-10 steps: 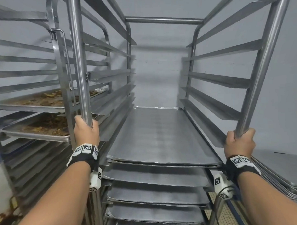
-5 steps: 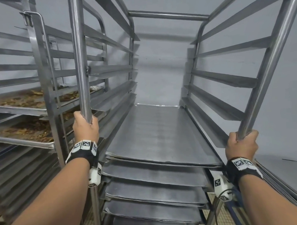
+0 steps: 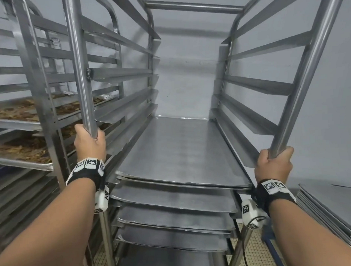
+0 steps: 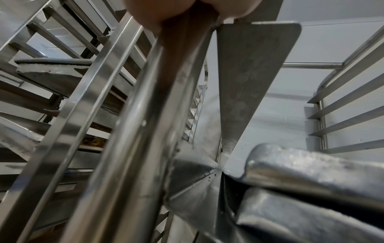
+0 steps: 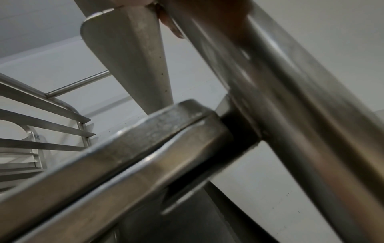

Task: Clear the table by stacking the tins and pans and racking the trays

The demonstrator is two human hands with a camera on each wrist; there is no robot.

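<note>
Both my hands are on the tray rack (image 3: 188, 8), the biggest thing here, filling the view from 10 to 2 o'clock. My left hand (image 3: 89, 142) has its fingers wrapped round the left front post (image 3: 78, 66); my right hand (image 3: 274, 166) has its fingers wrapped round the right front post (image 3: 306, 74). Step in hand, as I judge it: rolling or positioning the loaded rack. To do it well I'd push evenly on both posts and keep the rack upright, so the trays don't slide forward off their runners, and mind the gap to the second rack (image 3: 29, 82) just beside it at 9 o'clock.

Counts, big to small: two racks. Trays in my rack: top tray (image 3: 179, 150) at 12 o'clock, four more front edges showing under it, so at least five; lower ones cut off. The second rack carries two trays of browned food (image 3: 20, 146) that I can see. One stack of loose trays (image 3: 336, 208) at 4 o'clock; number in it unclear. Two hands, two wrist cameras.
</note>
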